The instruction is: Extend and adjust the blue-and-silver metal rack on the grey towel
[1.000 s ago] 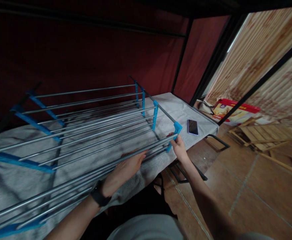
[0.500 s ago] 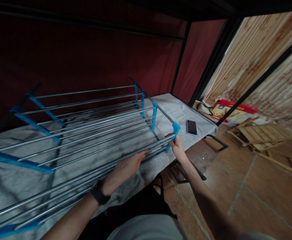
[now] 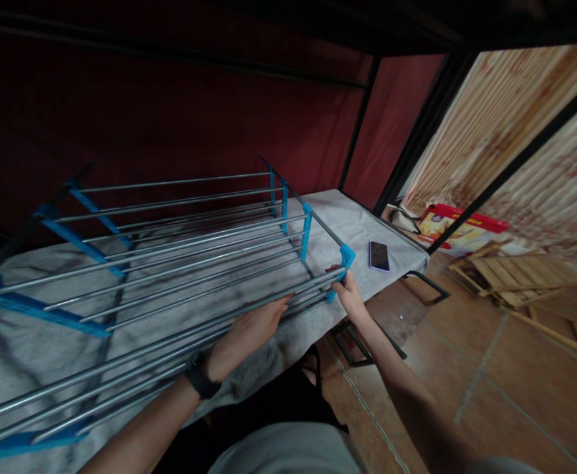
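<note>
A rack of thin metal tubes [image 3: 170, 247] with blue plastic end brackets lies across a grey cloth. My right hand [image 3: 349, 295] is closed round the front corner at the right end, by the blue bracket [image 3: 348, 255]. My left hand [image 3: 256, 326], with a dark band on its wrist, is curled about the nearest row of tubes, left of my right hand. Part of its fingers is hidden behind the tubes. The left end of this near row has another blue bracket [image 3: 31, 445]. A dark rod [image 3: 325, 227] links the brackets at the right end.
The grey cloth [image 3: 337, 210] covers a bed-like surface inside a black metal frame [image 3: 429, 125]. A phone [image 3: 379, 255] lies on it, right of the rack. Beyond are a red and yellow box [image 3: 460, 229] and wooden slatted pieces [image 3: 529, 270] on the tiled floor.
The view has tilted and shifted slightly, so the rack's left end sits a little differently in the picture. Both hands keep the same places on the rack.
</note>
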